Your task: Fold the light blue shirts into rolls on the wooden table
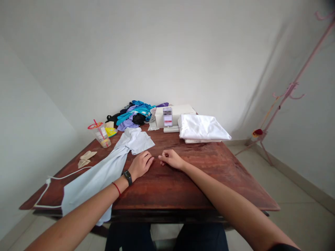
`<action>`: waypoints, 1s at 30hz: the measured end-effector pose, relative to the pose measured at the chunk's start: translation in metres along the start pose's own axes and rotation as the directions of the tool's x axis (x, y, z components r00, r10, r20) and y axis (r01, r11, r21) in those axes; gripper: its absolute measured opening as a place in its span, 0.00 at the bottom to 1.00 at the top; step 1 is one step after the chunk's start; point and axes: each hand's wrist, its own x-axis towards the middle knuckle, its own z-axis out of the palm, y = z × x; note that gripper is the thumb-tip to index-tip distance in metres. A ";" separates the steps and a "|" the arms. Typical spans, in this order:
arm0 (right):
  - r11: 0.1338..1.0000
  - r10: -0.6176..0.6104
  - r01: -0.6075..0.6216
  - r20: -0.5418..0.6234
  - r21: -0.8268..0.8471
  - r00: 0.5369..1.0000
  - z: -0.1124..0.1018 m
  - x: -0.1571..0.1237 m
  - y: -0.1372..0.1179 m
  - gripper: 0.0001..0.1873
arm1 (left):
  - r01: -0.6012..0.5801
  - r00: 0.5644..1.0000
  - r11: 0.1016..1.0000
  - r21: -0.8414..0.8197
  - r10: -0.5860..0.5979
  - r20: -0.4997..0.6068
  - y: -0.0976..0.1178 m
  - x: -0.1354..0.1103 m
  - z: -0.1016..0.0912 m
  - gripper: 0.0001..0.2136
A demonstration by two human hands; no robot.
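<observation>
We rest left hand [141,164] on reddish-brown wooden table [204,181], fingers loosely bent, just beside pale blue garment [96,181]. Garment hangs over front edge; our left forearm crosses above its lower part. Right hand [171,159] near left, fingers curled — whether anything inside, we cannot tell. Left of garment: crumpled beige cloth [87,158], plastic cup [103,137] with red straw, white cable [72,172]. Farther back we see clothes heap [137,113], white box [181,109], phone [168,118] upright before it — then folded white bundle [204,127]. Pink stand [290,89] at right.
</observation>
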 end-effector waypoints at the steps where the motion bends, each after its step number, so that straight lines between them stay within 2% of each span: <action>1: 1.000 0.000 0.000 0.000 0.001 1.000 0.000 0.000 0.000 0.26 | 0.001 1.000 1.000 0.002 -0.001 0.002 0.000 0.000 0.000 0.15; 9: 1.000 -0.002 0.002 -0.001 -0.002 1.000 -0.001 0.001 0.000 0.27 | 0.044 0.999 0.998 0.049 -0.046 0.029 -0.004 0.000 0.001 0.14; 12: 1.000 -0.004 0.004 0.001 -0.012 1.000 -0.002 0.001 0.001 0.27 | 0.104 0.993 0.990 0.098 -0.108 0.038 -0.016 -0.001 -0.002 0.10; 15: 1.000 -0.002 0.002 -0.001 -0.022 1.000 -0.002 0.002 0.003 0.26 | 0.235 0.970 0.954 0.184 -0.243 0.019 -0.039 -0.007 -0.016 0.10; 17: 1.000 0.001 -0.002 -0.004 -0.026 1.000 -0.002 0.002 0.003 0.26 | 0.356 0.931 0.901 0.249 -0.365 -0.013 -0.059 -0.015 -0.030 0.14; 20: 0.999 0.005 -0.005 -0.006 -0.033 1.000 -0.002 0.001 0.002 0.26 | 0.537 0.831 0.781 0.319 -0.554 -0.044 -0.089 -0.029 -0.054 0.18; 22: 0.999 0.004 -0.004 -0.005 -0.039 1.000 -0.002 0.001 0.001 0.26 | 0.613 0.765 0.718 0.330 -0.644 -0.019 -0.104 -0.037 -0.065 0.20; 24: 0.999 0.003 -0.003 -0.004 -0.041 1.000 -0.002 0.001 0.001 0.26 | 0.636 0.735 0.706 0.313 -0.677 0.032 -0.112 -0.043 -0.073 0.19; 26: 0.999 0.002 -0.002 -0.006 -0.039 1.000 -0.003 0.001 0.000 0.26 | 0.627 0.741 0.731 0.269 -0.666 0.084 -0.113 -0.045 -0.076 0.13; 30: 0.999 0.012 -0.013 -0.016 -0.031 1.000 -0.001 0.002 0.003 0.26 | 0.593 0.788 0.798 0.106 -0.603 0.126 -0.100 -0.036 -0.075 0.07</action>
